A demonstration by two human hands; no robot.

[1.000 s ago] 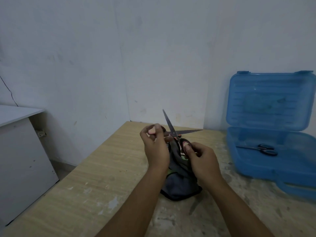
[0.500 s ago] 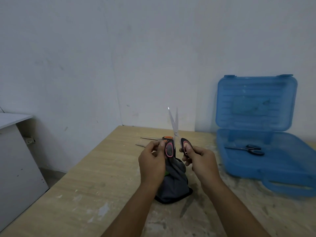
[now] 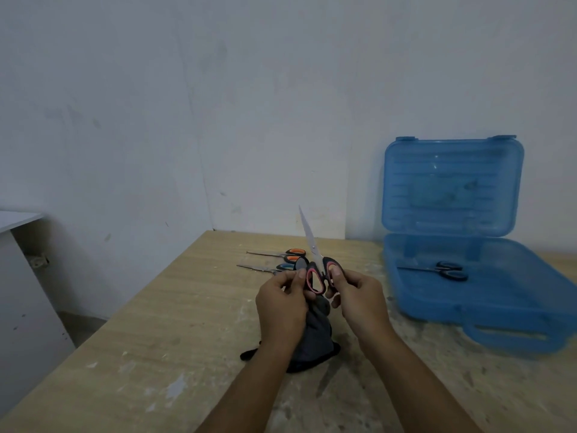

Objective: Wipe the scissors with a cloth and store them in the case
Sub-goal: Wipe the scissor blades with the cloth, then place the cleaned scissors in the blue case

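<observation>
I hold a pair of scissors with black and pink handles upright over the table, blades closed and pointing up. My left hand pinches the left handle loop, and my right hand pinches the right loop. A dark grey cloth hangs below the handles between my hands, its lower end resting on the table; which hand holds it I cannot tell. The blue plastic case lies open at the right, lid up against the wall, with one black pair of scissors inside.
Two more pairs of scissors lie on the wooden table behind my hands, one with orange handles and one with blue handles. A white wall stands close behind. A white cabinet is at the far left.
The scissor blades were spread wide apart a second ago and are now closed together, pointing up. The view has shifted left, uncovering the two pairs lying behind.
</observation>
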